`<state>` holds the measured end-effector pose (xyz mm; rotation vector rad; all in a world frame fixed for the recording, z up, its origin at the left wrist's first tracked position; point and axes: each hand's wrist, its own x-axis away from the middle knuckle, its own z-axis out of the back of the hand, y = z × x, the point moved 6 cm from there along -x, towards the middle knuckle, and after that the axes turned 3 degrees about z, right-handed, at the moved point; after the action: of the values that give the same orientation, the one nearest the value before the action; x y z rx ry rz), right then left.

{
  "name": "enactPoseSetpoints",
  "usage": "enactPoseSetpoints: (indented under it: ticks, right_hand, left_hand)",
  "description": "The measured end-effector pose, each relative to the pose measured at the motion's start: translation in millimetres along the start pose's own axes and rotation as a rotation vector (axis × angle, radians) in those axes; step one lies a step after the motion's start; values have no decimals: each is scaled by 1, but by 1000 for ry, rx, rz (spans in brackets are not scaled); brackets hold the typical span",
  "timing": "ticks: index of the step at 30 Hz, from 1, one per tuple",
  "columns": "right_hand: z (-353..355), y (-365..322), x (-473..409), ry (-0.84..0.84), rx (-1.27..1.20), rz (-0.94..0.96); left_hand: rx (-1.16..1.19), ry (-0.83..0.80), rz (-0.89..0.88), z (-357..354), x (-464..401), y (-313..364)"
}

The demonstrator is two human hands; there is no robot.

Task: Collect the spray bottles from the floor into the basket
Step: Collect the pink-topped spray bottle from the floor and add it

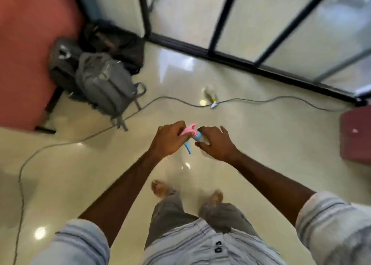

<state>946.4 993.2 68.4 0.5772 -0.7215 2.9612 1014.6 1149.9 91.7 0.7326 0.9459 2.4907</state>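
Grip: my left hand (170, 139) is closed around the pink trigger head of a spray bottle (190, 137); my right hand (215, 143) curls loosely at the bottle's blue collar, fingers spread, and whether it truly grips I cannot tell through the blur.
Held item: pink-and-blue spray bottle, carried in the air between both hands, above the floor (261, 144).
Landmark: grey cable (176, 100) snaking across the floor.
Item outstanding: second bottle (210, 95), pale with a yellowish neck, lying on the floor right at the cable, on its far side from me.
Basket: a dark red object (355, 136) at the right edge, on my side of the cable, may be it; I cannot confirm.
Progress: I judge one bottle picked up but not yet deposited, and at least one left to collect.
Pose: both arms extended forward, hands meeting at mid-frame, wrists turned inward.
Other stock: grey backpack (106, 86), beyond the cable at left.
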Motion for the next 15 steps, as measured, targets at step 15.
enactPoseSetpoints:
  ticks: [15]
  right_hand:
    - [91,316,437,686,-684,-468]
  left_hand:
    - [-158,-445,-606,-337,43,439]
